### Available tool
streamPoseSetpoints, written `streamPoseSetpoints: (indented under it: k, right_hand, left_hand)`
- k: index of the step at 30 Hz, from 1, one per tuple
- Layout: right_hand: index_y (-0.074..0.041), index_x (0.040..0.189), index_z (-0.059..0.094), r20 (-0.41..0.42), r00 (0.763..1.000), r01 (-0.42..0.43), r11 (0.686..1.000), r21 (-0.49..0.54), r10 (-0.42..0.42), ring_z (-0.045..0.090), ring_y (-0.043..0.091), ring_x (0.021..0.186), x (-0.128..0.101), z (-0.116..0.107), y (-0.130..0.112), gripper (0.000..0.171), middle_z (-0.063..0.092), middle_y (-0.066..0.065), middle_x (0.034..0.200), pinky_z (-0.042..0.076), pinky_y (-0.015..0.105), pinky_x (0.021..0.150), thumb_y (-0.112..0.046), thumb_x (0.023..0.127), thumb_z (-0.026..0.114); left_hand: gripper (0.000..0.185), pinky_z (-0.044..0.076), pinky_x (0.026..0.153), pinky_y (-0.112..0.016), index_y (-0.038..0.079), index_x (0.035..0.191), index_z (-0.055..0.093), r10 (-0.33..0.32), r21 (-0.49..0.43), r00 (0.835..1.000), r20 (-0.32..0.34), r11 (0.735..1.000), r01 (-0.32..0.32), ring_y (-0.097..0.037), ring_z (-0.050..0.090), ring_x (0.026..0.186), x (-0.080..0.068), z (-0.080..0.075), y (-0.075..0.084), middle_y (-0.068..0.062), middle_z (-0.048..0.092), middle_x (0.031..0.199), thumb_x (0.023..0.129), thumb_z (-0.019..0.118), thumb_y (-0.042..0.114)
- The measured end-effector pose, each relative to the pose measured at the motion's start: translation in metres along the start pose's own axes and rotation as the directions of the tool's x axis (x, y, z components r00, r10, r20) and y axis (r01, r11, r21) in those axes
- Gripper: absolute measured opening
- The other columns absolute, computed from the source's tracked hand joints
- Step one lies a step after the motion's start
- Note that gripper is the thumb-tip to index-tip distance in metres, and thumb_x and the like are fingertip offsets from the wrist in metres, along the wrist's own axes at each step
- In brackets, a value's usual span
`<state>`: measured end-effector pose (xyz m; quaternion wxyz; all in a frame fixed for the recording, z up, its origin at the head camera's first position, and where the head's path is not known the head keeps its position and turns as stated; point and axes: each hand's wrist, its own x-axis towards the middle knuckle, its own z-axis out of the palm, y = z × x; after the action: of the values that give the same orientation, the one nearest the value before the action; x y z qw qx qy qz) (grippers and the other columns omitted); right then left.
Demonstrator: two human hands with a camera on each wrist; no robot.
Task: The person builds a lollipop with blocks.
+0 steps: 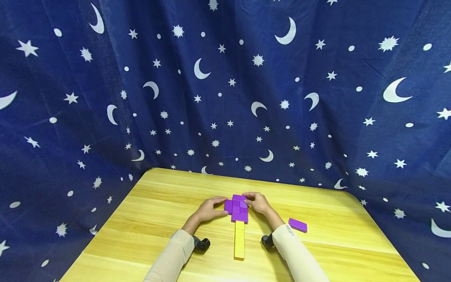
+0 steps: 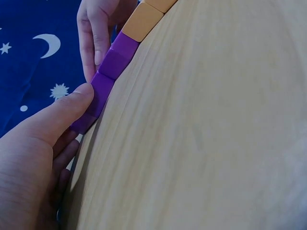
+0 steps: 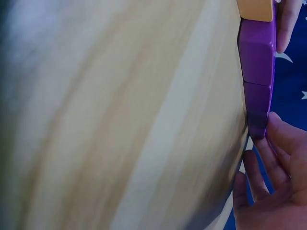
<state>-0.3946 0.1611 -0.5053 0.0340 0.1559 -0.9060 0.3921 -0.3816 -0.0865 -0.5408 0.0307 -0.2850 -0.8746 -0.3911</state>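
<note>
Several purple blocks (image 1: 240, 216) lie packed together on the table, joined to a strip of yellow blocks (image 1: 239, 241) that runs toward the near side. My left hand (image 1: 208, 209) holds the purple block (image 1: 228, 206) on the cluster's left side, thumb at its near end and fingers at its far end. Across from it, my right hand (image 1: 258, 203) pinches a purple block at the cluster's upper right, partly hidden by the fingertips. In the right wrist view the thumb presses on a purple block (image 3: 257, 103) with the fingers curled behind it.
A loose purple block (image 1: 298, 225) lies on the wooden table (image 1: 169, 188) beside my right forearm. Dark wrist devices (image 1: 201, 244) sit under both wrists. Behind the table hangs a blue curtain (image 1: 232, 109) with moons and stars.
</note>
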Motion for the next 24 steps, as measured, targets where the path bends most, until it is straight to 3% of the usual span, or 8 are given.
streamPoseSetpoints:
  k: [11, 16, 24]
  right_hand:
    - [-0.002, 0.113, 0.066, -0.008, 1.0, 0.025, 1.0, -0.014, -0.025, 0.056, 0.032, 0.107, -0.002, -0.001, -0.001, 0.026, 0.063, 0.014, 0.113, 0.043, 0.044, 0.094, -0.009, 0.088, 0.061]
    - [0.002, 0.117, 0.061, -0.053, 0.998, 0.044, 0.998, 0.05, -0.042, 0.058, 0.034, 0.102, -0.012, -0.006, -0.003, 0.031, 0.062, 0.018, 0.114, 0.046, 0.046, 0.089, -0.013, 0.09, 0.059]
    - [-0.001, 0.117, 0.062, -0.094, 0.994, 0.059, 0.99, 0.125, -0.047, 0.055, 0.03, 0.102, -0.041, -0.034, 0.002, 0.03, 0.06, 0.015, 0.117, 0.05, 0.038, 0.082, -0.014, 0.09, 0.06]
  left_hand:
    - [0.063, 0.036, 0.102, -0.042, 0.009, 0.132, 0.052, 0.024, -0.009, 1.0, -0.002, 1.0, -0.024, -0.027, 0.044, 0.123, 0.001, 0.002, -0.002, -0.007, 0.051, 0.132, 0.081, 0.069, 0.042]
    - [0.064, 0.035, 0.103, -0.041, 0.011, 0.132, 0.053, 0.025, -0.001, 1.0, -0.006, 1.0, -0.025, -0.025, 0.044, 0.123, 0.001, 0.002, -0.003, -0.006, 0.051, 0.132, 0.079, 0.069, 0.044]
    - [0.064, 0.035, 0.103, -0.041, 0.01, 0.131, 0.053, 0.048, 0.012, 0.999, -0.026, 0.999, -0.047, -0.026, 0.044, 0.123, 0.001, 0.004, -0.008, -0.006, 0.051, 0.132, 0.079, 0.069, 0.044]
